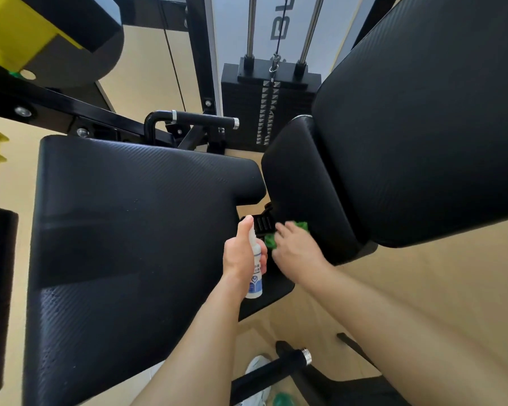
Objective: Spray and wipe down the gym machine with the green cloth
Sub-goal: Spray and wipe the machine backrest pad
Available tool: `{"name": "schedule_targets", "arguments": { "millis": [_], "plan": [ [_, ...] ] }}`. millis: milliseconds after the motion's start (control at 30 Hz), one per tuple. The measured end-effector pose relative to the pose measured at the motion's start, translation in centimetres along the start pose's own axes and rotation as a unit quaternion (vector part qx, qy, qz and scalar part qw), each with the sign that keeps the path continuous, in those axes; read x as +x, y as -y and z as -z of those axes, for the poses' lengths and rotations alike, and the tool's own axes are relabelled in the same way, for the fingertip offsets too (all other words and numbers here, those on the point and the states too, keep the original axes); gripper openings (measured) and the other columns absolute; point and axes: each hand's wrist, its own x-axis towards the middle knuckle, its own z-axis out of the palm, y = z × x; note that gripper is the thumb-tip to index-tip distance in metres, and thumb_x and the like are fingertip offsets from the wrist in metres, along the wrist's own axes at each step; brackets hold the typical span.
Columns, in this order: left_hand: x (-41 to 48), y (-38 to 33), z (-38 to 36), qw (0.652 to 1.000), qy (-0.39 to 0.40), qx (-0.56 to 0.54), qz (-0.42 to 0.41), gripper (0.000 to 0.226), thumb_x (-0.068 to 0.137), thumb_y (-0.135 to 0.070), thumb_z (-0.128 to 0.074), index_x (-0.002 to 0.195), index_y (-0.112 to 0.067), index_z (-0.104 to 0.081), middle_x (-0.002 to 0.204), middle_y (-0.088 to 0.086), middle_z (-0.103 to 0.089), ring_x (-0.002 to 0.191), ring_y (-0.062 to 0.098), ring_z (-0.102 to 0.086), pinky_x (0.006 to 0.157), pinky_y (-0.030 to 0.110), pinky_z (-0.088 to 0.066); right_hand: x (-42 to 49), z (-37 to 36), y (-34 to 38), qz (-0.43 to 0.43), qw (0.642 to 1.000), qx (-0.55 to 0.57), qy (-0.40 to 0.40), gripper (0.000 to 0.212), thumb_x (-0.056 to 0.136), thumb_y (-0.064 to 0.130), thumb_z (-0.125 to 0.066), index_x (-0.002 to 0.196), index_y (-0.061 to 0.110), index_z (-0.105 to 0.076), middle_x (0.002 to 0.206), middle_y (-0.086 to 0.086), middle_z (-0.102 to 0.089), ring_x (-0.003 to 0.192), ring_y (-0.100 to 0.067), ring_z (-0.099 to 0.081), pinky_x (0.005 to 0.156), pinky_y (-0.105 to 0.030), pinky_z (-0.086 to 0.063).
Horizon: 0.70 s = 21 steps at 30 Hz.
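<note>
My left hand [241, 253] grips a small white spray bottle [255, 284] with a blue label, held upright over the right edge of the wide black seat pad [123, 230]. Just to its right, my right hand [298, 249] presses the green cloth [272, 241] against the lower end of the small black back pad [302, 189]. Only bunched bits of the cloth show around my fingers. The large back pad [428, 112] rises at the upper right. Fine droplets speckle the seat's near left corner.
A black handle [200, 118] sticks out behind the seat, with the weight stack [264, 112] and its chrome guide rods beyond. Yellow frame parts [15, 30] stand at the far left. A second handle [288, 360] and my white shoe [257, 376] lie below on the tan floor.
</note>
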Motion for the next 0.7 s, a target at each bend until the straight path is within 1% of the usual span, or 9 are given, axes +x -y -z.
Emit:
{"name": "schedule_targets", "arguments": {
  "millis": [67,100,200,300,400,533,633,667,700],
  "plan": [
    [0.0,-0.1,0.2,1.0,0.006,-0.007,0.002,0.07,0.098,-0.063,-0.05,0.048,-0.013,-0.052,0.052,0.005,-0.05,0.045,0.016,-0.047,0.053,0.028,-0.045,-3.2,-0.4,0.7,0.05,0.996,-0.031,0.07,0.044,0.104,0.031,-0.05,0.145,0.017,-0.052,0.159,-0.015,-0.039,0.153,-0.034,-0.02,0.125,-0.049,-0.013],
    [0.0,-0.1,0.4,1.0,0.009,-0.003,-0.003,0.07,0.098,-0.063,-0.049,0.047,-0.014,-0.052,0.053,0.005,-0.05,0.045,0.016,-0.047,0.054,0.029,-0.045,-4.1,0.0,0.1,0.06,0.995,-0.028,0.068,0.043,0.103,0.029,-0.051,0.145,0.018,-0.053,0.156,-0.014,-0.043,0.152,-0.033,-0.023,0.125,-0.049,-0.014],
    [-0.4,0.1,0.6,1.0,0.011,0.01,-0.026,0.07,0.1,-0.061,-0.047,0.048,-0.014,-0.052,0.054,0.006,-0.052,0.046,0.017,-0.049,0.056,0.031,-0.047,-2.3,2.3,-4.0,0.023,0.999,-0.024,-0.029,0.039,0.103,0.026,-0.051,0.141,0.018,-0.057,0.153,-0.012,-0.048,0.151,-0.034,-0.025,0.124,-0.051,-0.014],
    [-1.1,0.7,0.7,0.999,0.004,0.023,-0.041,0.071,0.1,-0.061,-0.046,0.046,-0.015,-0.053,0.055,0.007,-0.053,0.047,0.018,-0.05,0.06,0.034,-0.048,0.2,3.7,-5.2,-0.058,0.992,-0.014,-0.115,0.036,0.103,0.026,-0.051,0.136,0.017,-0.062,0.158,-0.017,-0.039,0.151,-0.039,-0.022,0.125,-0.054,-0.01],
    [-1.7,0.8,0.7,0.996,0.015,0.054,-0.063,0.072,0.101,-0.059,-0.046,0.046,-0.014,-0.054,0.055,0.009,-0.053,0.048,0.018,-0.051,0.063,0.035,-0.049,-1.6,0.7,-1.6,-0.064,0.993,0.031,-0.09,0.036,0.104,0.022,-0.047,0.135,0.012,-0.062,0.162,-0.023,-0.029,0.152,-0.04,-0.019,0.125,-0.052,-0.008],
    [-3.3,1.3,-0.2,0.991,0.056,0.084,-0.088,0.072,0.104,-0.055,-0.046,0.045,-0.014,-0.053,0.052,0.009,-0.052,0.045,0.019,-0.049,0.058,0.033,-0.048,-8.4,-4.2,2.4,-0.03,0.989,0.119,-0.086,0.036,0.103,0.019,-0.05,0.135,0.011,-0.062,0.16,-0.019,-0.035,0.153,-0.038,-0.02,0.125,-0.05,-0.009],
    [-4.9,3.0,-0.9,0.984,0.086,0.121,-0.099,0.072,0.105,-0.055,-0.045,0.047,-0.012,-0.052,0.051,0.009,-0.051,0.045,0.019,-0.049,0.054,0.031,-0.048,-13.0,-5.6,4.5,-0.127,0.941,0.28,-0.14,0.037,0.094,0.011,-0.062,0.129,0.021,-0.066,0.151,-0.008,-0.051,0.139,-0.033,-0.045,0.113,-0.046,-0.04],
    [-5.5,3.6,-1.2,0.98,0.092,0.142,-0.101,0.072,0.105,-0.056,-0.045,0.049,-0.011,-0.053,0.051,0.009,-0.051,0.045,0.019,-0.049,0.054,0.031,-0.048,-14.3,-6.0,5.0,-0.174,0.898,0.367,-0.167,0.04,0.094,0.009,-0.062,0.13,0.026,-0.066,0.147,-0.002,-0.053,0.13,-0.028,-0.052,0.105,-0.042,-0.047],
    [-6.0,4.1,-1.6,0.977,0.094,0.163,-0.105,0.072,0.105,-0.056,-0.046,0.05,-0.009,-0.053,0.051,0.009,-0.051,0.045,0.018,-0.049,0.055,0.031,-0.049,-15.5,-6.2,5.3,-0.226,0.831,0.473,-0.187,0.042,0.096,0.007,-0.059,0.131,0.03,-0.065,0.142,0.003,-0.055,0.124,-0.023,-0.055,0.101,-0.037,-0.05]
  ]
}}
